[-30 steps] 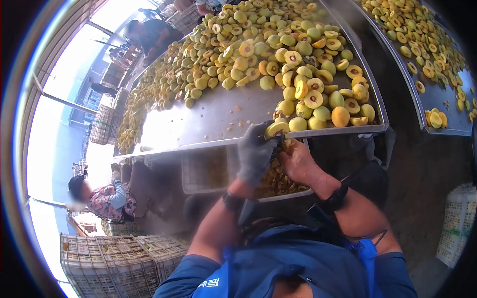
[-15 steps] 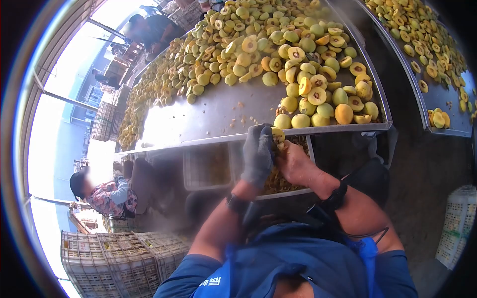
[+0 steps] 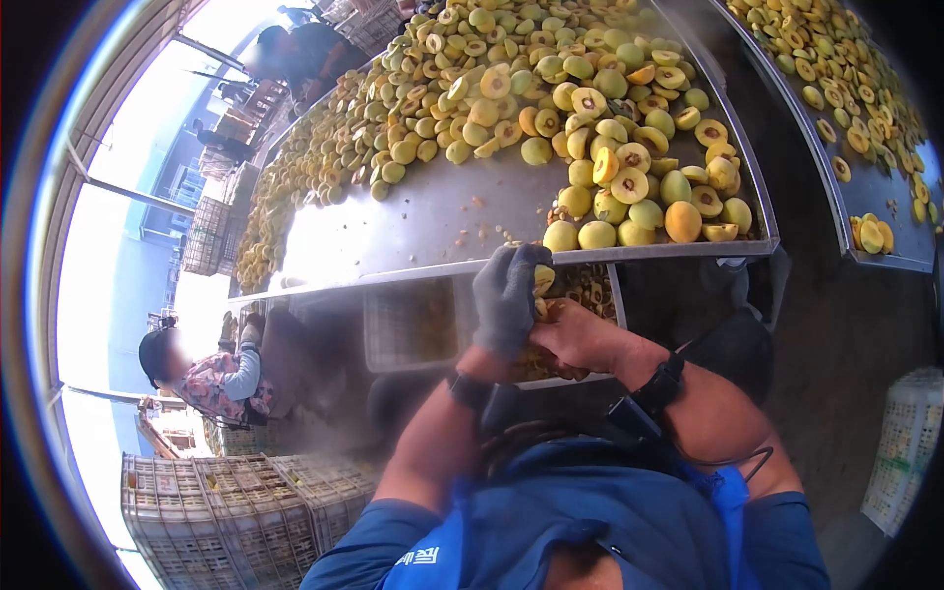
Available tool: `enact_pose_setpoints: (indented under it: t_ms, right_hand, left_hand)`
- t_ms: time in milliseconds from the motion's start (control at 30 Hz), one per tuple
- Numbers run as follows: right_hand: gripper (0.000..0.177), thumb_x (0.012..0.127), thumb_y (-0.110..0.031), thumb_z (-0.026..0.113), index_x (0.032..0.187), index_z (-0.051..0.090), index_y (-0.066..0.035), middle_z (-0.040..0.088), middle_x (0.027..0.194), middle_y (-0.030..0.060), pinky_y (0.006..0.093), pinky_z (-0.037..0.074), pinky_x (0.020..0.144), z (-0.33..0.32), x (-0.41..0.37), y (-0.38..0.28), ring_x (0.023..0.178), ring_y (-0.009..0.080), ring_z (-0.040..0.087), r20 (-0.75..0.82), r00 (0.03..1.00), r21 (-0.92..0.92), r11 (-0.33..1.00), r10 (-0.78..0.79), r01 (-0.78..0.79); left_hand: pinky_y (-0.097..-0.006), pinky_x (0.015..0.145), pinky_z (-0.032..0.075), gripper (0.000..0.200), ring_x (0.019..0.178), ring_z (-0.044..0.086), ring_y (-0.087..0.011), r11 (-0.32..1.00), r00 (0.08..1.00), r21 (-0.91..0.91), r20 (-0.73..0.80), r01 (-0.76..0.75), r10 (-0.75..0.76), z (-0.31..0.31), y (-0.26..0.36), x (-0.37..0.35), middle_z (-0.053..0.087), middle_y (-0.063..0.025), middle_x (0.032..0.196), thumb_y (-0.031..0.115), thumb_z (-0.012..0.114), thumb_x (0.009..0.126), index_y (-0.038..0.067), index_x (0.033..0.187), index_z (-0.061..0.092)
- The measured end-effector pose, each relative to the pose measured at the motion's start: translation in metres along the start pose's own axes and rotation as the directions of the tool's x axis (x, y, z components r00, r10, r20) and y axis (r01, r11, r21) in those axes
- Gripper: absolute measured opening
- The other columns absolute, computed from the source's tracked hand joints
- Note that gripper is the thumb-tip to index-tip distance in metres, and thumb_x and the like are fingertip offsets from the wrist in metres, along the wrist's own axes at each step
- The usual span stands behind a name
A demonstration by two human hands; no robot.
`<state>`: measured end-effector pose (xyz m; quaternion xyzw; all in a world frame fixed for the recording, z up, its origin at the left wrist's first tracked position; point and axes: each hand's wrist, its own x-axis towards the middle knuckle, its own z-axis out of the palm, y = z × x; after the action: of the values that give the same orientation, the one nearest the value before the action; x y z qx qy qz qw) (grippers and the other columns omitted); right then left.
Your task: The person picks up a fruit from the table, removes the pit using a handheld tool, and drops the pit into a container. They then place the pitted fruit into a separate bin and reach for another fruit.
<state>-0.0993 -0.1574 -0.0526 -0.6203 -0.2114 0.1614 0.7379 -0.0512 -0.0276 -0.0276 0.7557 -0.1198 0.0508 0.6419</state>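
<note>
My left hand (image 3: 505, 303), in a grey glove, curls around a yellow-green peach (image 3: 542, 279) just below the table's front edge. Only part of that fruit shows past the gloved fingers. My bare right hand (image 3: 582, 336) is closed close against the underside of the peach. Whatever its fingers hold is hidden. Beneath both hands, a bin (image 3: 618, 295) contains brownish pits and scraps. Beyond them, several whole and halved peaches (image 3: 645, 214) are heaped at the near right corner of the metal table (image 3: 393, 236).
The table's raised metal rim (image 3: 678, 252) runs just beyond my hands. A second table (image 3: 836, 206) with peach halves stands to the right. At left, a seated person (image 3: 221, 385) is near stacked crates (image 3: 211, 501). Another crate (image 3: 900, 447) stands at far right.
My right hand has shifted slightly left and down, turning so its fingers sit lower under the peach. My left hand has stayed nearly in place, its fingers curled further over the fruit.
</note>
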Motion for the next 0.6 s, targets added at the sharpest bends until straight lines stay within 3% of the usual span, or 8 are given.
enact_pose_setpoints:
  t_ms: [67,167,333,400,433,467,500,600]
  right_hand:
    - [0.018,0.102,-0.018,0.054,0.088,0.058,-0.006,0.056,0.068,0.0029,0.0286,0.043,0.043,-0.002,-0.001,0.0,0.047,0.0096,0.05,0.138,0.973,0.265,0.94,0.184,-0.215]
    - [0.02,0.101,-0.019,0.055,0.084,0.053,-0.009,0.049,0.061,0.0002,0.0283,0.042,0.041,0.005,0.0,-0.003,0.045,0.0087,0.046,0.297,0.913,0.417,0.821,0.281,-0.389]
    - [0.019,0.1,-0.018,0.057,0.084,0.051,-0.007,0.047,0.059,-0.0004,0.029,0.043,0.041,0.011,-0.004,-0.015,0.044,0.0107,0.047,0.398,0.829,0.432,0.717,0.392,-0.547]
    - [0.019,0.099,-0.02,0.058,0.088,0.054,-0.006,0.048,0.059,0.0003,0.0299,0.043,0.041,0.004,-0.003,0.005,0.044,0.0128,0.048,0.424,0.8,0.555,0.576,0.425,-0.6]
    - [0.018,0.099,-0.021,0.059,0.09,0.055,-0.006,0.049,0.06,0.0008,0.03,0.043,0.041,0.005,-0.004,0.01,0.044,0.0131,0.048,0.314,0.8,0.396,0.696,0.511,-0.599]
    - [0.017,0.099,-0.021,0.059,0.093,0.057,-0.005,0.05,0.06,0.0012,0.0302,0.043,0.041,0.01,-0.004,0.012,0.044,0.0135,0.049,0.19,0.798,0.213,0.77,0.572,-0.602]
    - [0.017,0.098,-0.022,0.06,0.095,0.058,-0.005,0.051,0.061,0.0017,0.0303,0.043,0.041,0.011,-0.001,0.014,0.044,0.0138,0.05,0.046,0.801,0.009,0.802,0.597,-0.598]
    - [0.018,0.098,-0.021,0.059,0.104,0.059,-0.005,0.056,0.065,0.0032,0.03,0.043,0.041,0.018,-0.001,0.021,0.045,0.0135,0.052,0.108,0.87,0.133,0.86,0.482,-0.493]
  left_hand:
    - [-0.0295,0.075,0.056,0.033,0.08,0.069,-0.0192,0.921,0.985,-0.348,0.044,0.173,-0.169,-0.011,-0.013,0.002,0.072,-0.0126,0.09,0.024,0.055,0.104,-0.007,0.102,0.067]
    - [-0.0309,0.075,0.057,0.032,0.08,0.069,-0.02,0.997,0.997,0.078,0.068,0.029,-0.034,-0.023,0.001,-0.013,0.072,-0.0134,0.092,0.022,0.052,0.103,-0.007,0.104,0.067]
    - [-0.0307,0.075,0.056,0.028,0.081,0.067,-0.0187,0.934,0.928,-0.321,-0.276,0.156,-0.25,-0.088,-0.038,0.006,0.071,-0.013,0.093,0.018,0.054,0.101,-0.005,0.101,0.069]
    - [-0.0323,0.076,0.055,0.03,0.078,0.065,-0.0191,0.971,0.884,0.119,-0.448,0.207,-0.134,-0.128,-0.032,0.014,0.07,-0.011,0.087,0.022,0.057,0.101,-0.004,0.104,0.071]
    - [-0.0322,0.078,0.056,0.024,0.083,0.069,-0.0183,0.78,0.888,0.522,-0.452,0.345,-0.09,-0.136,-0.011,0.02,0.074,-0.0082,0.091,0.02,0.069,0.094,-0.002,0.099,0.073]
    - [-0.0343,0.084,0.055,0.027,0.089,0.071,-0.0194,0.422,0.934,0.861,-0.347,0.283,0.082,-0.157,-0.026,0.028,0.075,-0.0099,0.099,0.021,0.071,0.092,-0.002,0.106,0.073]
    - [-0.0357,0.085,0.055,0.03,0.094,0.071,-0.0215,0.491,0.942,0.847,-0.305,0.203,0.138,-0.152,-0.029,0.039,0.075,-0.0119,0.103,0.021,0.072,0.091,-0.001,0.111,0.072]
    - [-0.0371,0.089,0.055,0.043,0.104,0.071,-0.0259,0.734,0.976,0.679,-0.178,0.031,0.123,-0.097,-0.027,0.079,0.072,-0.015,0.115,0.023,0.075,0.087,0.002,0.124,0.067]
